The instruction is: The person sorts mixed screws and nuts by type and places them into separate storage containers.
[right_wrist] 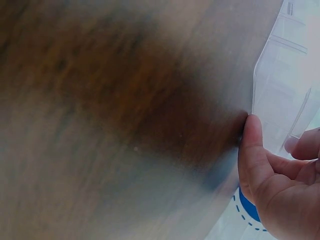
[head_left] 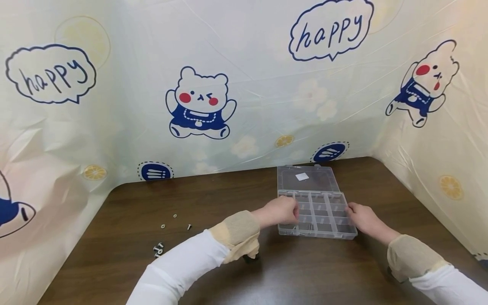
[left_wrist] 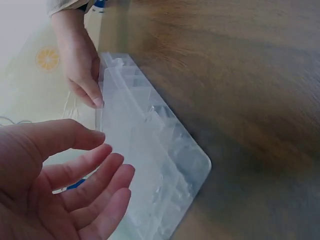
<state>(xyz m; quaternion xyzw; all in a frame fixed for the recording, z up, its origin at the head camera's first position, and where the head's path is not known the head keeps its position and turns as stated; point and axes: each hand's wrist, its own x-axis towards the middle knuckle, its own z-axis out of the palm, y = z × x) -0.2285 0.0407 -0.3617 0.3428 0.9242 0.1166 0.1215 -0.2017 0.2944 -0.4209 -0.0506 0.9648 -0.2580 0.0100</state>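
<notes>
A clear plastic compartment box [head_left: 322, 233] lies on the table with its lid [head_left: 320, 180] folded back behind it. Over its left column of compartments is my left hand [head_left: 280, 210], fingers loosely bent. In the left wrist view, the thumb and fingertips of that hand [left_wrist: 75, 180] stand near each other and nothing shows between them. My right hand [head_left: 364, 218] holds the box's right wall; the right wrist view has its fingers [right_wrist: 252, 135] against the edge. Thin, small pieces lie in front compartments, too small to tell.
On the table's left side lie a small screw [head_left: 189, 227], two washers or nuts [head_left: 163, 226], and a cluster of dark-headed screws [head_left: 158, 249]. A white square label [head_left: 302, 176] is on the lid. A printed curtain [head_left: 251, 106] encloses the table's back and sides.
</notes>
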